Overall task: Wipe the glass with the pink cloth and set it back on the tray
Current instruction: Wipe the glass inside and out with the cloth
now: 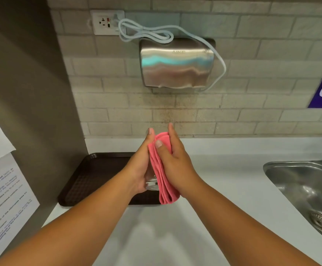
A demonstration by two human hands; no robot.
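Observation:
A clear drinking glass (152, 181) is held in the air above the counter, its rim pointing away from me. My left hand (140, 166) grips it from the left side. My right hand (172, 160) presses a folded pink cloth (163, 181) against the glass's right side, thumb on top of the cloth. Most of the glass is hidden by both hands and the cloth; only its base and part of the rim show. Below and to the left lies a dark brown tray (91, 177) with nothing visible on it.
A white counter (223, 179) runs to a steel sink (305, 191) and tap at the right. A steel hand dryer (176, 66) and a socket hang on the tiled wall. A dark panel with a paper notice (1, 198) stands at the left.

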